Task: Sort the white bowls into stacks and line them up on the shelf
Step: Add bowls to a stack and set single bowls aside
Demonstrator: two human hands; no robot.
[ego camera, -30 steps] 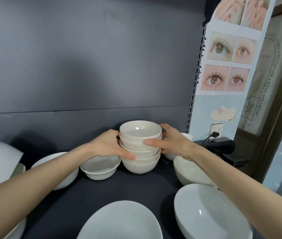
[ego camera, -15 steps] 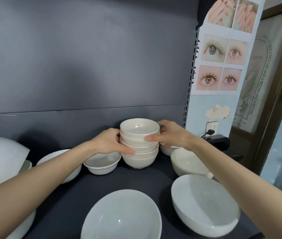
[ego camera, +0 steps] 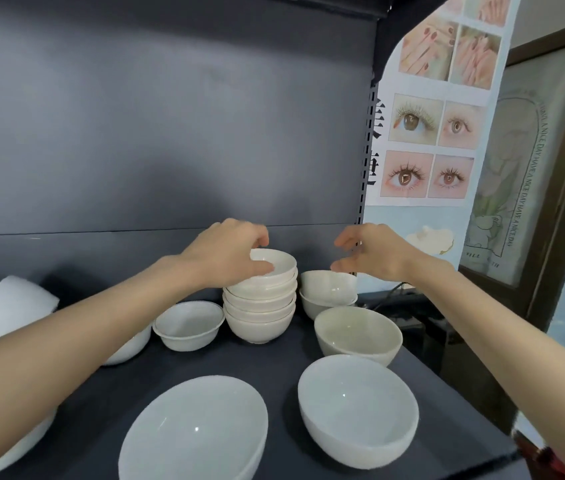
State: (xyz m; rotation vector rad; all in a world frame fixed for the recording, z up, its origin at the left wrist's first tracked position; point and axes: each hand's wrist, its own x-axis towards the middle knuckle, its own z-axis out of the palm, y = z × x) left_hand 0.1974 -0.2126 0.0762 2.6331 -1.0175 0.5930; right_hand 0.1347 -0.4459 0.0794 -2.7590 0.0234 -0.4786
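Where 2 hands had clasped the stack of small bowls (ego camera: 261, 306) at 12 o'clock on the shelf (ego camera: 187, 367), the right hand (ego camera: 369, 254) had let go and hovered loosely spread at the stack's 3 o'clock, while the left hand (ego camera: 225, 258) still pinched its top rim, so this stack looked settled.

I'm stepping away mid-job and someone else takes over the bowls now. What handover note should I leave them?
Left hand: grips the top bowl of the middle stack.
Right hand: open, in the air, holding nothing.
Done: the middle stack and a nested pair at back right stand on the shelf.
To do: the ribbed bowl, the medium bowl, the front-middle large bowl and the front-right large bowl sit single; stack by size, line up.
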